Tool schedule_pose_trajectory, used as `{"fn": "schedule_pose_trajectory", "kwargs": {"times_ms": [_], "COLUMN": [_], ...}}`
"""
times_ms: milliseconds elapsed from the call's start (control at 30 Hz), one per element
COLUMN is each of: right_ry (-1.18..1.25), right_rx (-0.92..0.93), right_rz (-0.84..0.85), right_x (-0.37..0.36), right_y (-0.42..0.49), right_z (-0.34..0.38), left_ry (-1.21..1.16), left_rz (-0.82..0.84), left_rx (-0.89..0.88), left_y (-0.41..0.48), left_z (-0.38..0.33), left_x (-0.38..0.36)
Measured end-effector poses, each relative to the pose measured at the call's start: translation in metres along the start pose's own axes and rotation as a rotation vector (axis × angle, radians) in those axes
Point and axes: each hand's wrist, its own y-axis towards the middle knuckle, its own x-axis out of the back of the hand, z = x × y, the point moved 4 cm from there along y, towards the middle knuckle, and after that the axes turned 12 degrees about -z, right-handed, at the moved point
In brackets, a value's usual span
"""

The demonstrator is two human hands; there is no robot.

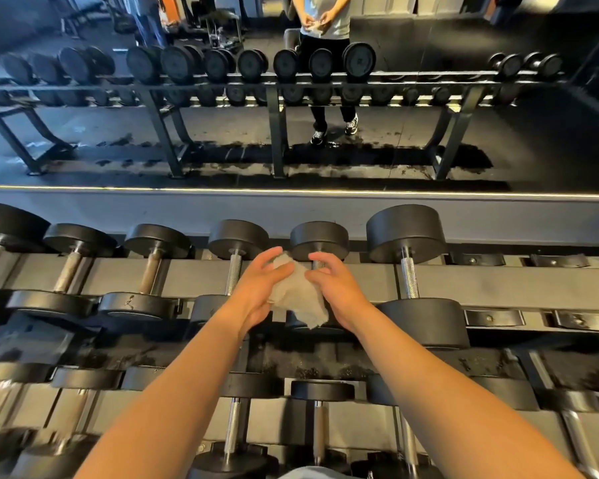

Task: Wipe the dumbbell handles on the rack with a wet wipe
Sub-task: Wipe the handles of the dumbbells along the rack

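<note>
- The rack [481, 283] carries black dumbbells in two rows; a mirror [429, 140] stands behind it.
- My left hand [256, 288] and right hand [336, 288] hold the wet wipe [296, 293] between them, fingers curled and pinching it.
- The wipe hangs above the top row, covering one dumbbell handle [315, 265]; a bare knurled handle [408, 276] lies just right.

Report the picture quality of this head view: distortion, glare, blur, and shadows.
Head view: wide-angle distortion bows the dumbbell rack toward the edges; a bright glare line runs along the mirror's lower edge; the chrome handle right of the hands glints; the wet wipe and both hands, left and right, are reasonably sharp; the lower-left corner is smeared; the mirrored floor lies in dark shadow.
</note>
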Motion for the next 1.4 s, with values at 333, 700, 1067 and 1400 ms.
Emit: {"fn": "schedule_pose_trajectory", "kwargs": {"times_ms": [333,700,1067,1400], "right_ry": [0.280,-0.027,-0.295,-0.742], "right_rx": [0.036,0.198,0.340,0.451], "right_rz": [-0.199,-0.299,-0.180,-0.217], "right_x": [0.024,0.051,0.056,0.046], "right_y": [-0.010,-0.026,-0.027,-0.014], "right_z": [0.006,0.000,0.006,0.001], "left_ry": [-0.105,-0.085,0.694,1.019], "left_rz": [0.067,-0.105,0.116,0.158], "left_rx": [0.275,-0.123,-0.405,-0.632], "left_y": [-0.036,-0.028,-0.030,-0.025], "left_z": [0.047,0.026,-0.006,-0.011], "left_x": [-0.034,-0.034,-0.035,-0.031]}}
